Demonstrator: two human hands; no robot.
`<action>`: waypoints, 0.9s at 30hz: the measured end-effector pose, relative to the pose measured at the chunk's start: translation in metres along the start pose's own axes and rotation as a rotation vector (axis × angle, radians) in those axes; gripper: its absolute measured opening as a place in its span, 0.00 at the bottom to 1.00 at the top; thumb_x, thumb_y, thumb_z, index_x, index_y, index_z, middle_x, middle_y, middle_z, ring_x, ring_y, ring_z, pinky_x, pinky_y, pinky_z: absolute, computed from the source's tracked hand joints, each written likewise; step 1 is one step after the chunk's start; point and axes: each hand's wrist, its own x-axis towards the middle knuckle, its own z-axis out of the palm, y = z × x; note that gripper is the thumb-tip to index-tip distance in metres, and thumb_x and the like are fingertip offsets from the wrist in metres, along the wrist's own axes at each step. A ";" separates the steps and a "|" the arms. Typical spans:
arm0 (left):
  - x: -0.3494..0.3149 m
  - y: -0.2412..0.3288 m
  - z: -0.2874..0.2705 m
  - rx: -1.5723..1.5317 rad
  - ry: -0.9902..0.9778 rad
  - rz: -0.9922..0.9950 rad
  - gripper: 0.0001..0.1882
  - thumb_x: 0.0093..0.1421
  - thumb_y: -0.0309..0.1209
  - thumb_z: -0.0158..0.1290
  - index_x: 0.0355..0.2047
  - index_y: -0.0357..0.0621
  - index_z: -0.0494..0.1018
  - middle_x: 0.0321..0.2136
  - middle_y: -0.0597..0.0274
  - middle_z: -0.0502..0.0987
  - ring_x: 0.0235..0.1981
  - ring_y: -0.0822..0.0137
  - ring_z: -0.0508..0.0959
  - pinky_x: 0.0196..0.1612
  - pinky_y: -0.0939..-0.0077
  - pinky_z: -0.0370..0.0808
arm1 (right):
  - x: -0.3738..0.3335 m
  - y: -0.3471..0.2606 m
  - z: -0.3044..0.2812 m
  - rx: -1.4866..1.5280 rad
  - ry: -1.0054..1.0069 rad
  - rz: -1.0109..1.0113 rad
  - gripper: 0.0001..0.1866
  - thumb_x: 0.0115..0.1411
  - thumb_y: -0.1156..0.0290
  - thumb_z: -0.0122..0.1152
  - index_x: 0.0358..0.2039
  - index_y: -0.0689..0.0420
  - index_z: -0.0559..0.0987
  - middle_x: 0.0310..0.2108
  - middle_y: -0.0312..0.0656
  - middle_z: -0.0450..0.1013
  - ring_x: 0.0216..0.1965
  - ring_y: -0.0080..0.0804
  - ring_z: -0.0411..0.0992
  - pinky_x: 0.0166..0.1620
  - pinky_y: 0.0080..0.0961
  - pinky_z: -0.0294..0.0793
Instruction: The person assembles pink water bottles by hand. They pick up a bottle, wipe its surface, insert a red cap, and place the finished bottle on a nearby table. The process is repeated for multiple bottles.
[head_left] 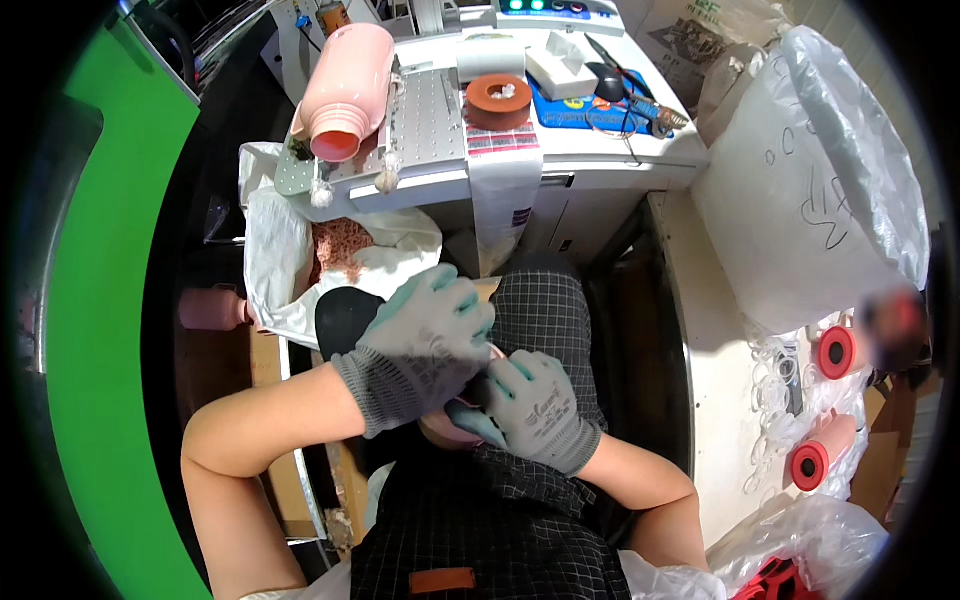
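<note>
In my lap, between my knees, is a pink bottle (450,432), mostly hidden by my hands; only its rounded lower part and a sliver near the fingers show. My left hand (425,335), in a grey glove with teal fingers, lies closed over its upper side. Lower and to the right, my right hand (540,408) wears the same kind of glove and curls its fingers around the bottle. Another pink bottle (345,85) lies on the perforated metal plate (428,115) ahead, its open mouth toward me.
A white bag (400,240) with pink shavings hangs below the machine. An orange tape roll (498,102) sits by a label strip (505,190). On the right bench (712,400) stand red-rimmed pink bottles (822,452), clear rings (768,400) and a large white sack (800,190).
</note>
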 end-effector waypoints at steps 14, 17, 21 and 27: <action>0.021 0.009 -0.001 -0.220 -0.356 -0.101 0.12 0.57 0.39 0.64 0.35 0.44 0.80 0.33 0.57 0.83 0.32 0.56 0.86 0.38 0.63 0.84 | -0.009 0.010 -0.007 0.050 0.127 -0.102 0.14 0.52 0.55 0.75 0.25 0.51 0.83 0.27 0.36 0.75 0.27 0.33 0.71 0.31 0.34 0.67; 0.030 -0.013 0.019 -0.493 -0.169 -0.140 0.16 0.57 0.36 0.65 0.41 0.41 0.79 0.36 0.52 0.82 0.34 0.62 0.86 0.40 0.69 0.84 | -0.032 0.047 0.019 0.013 0.401 -0.249 0.17 0.50 0.53 0.76 0.24 0.50 0.80 0.29 0.34 0.74 0.27 0.32 0.69 0.32 0.33 0.66; 0.008 -0.053 0.122 -1.395 0.399 -0.828 0.31 0.61 0.25 0.64 0.63 0.32 0.66 0.48 0.60 0.77 0.48 0.75 0.75 0.51 0.79 0.74 | -0.094 0.057 0.012 -0.001 0.169 -0.158 0.16 0.57 0.53 0.67 0.36 0.52 0.81 0.37 0.36 0.77 0.28 0.33 0.72 0.33 0.32 0.70; 0.029 -0.147 0.242 -1.280 0.109 -1.074 0.33 0.60 0.35 0.67 0.61 0.32 0.70 0.51 0.59 0.78 0.51 0.71 0.76 0.55 0.76 0.72 | -0.100 0.039 -0.027 0.303 -0.003 -0.064 0.22 0.51 0.57 0.76 0.42 0.55 0.83 0.43 0.42 0.79 0.28 0.36 0.75 0.33 0.34 0.74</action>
